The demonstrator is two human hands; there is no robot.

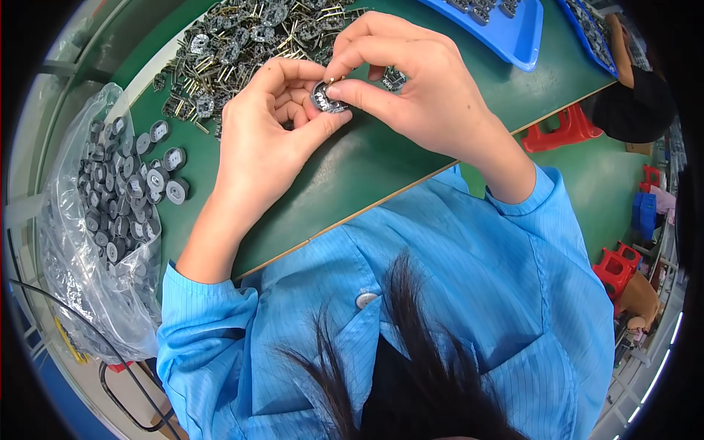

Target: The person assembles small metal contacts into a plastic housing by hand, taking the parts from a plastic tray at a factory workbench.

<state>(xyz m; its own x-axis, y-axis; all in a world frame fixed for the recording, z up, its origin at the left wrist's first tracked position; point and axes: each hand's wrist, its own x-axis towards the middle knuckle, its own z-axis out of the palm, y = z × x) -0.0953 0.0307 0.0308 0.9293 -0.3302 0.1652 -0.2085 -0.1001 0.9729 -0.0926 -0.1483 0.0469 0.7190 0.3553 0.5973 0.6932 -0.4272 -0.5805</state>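
Both hands above green table (381, 169); left hand (268, 128) curled, pinching small round disc (328, 97); right hand (400, 81) closed on same disc from above; bag (88, 242) of discs at left.

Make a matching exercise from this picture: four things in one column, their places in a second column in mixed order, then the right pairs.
Things
1. round disc
2. clear bag
3. blue tray
4. heap of metal parts

Places
A. on the green table, beyond the hands
B. at the table's far right
C. pinched between the left hand and right hand
D. at the table's left edge, full of grey discs

Pairs: 1-C, 2-D, 3-B, 4-A
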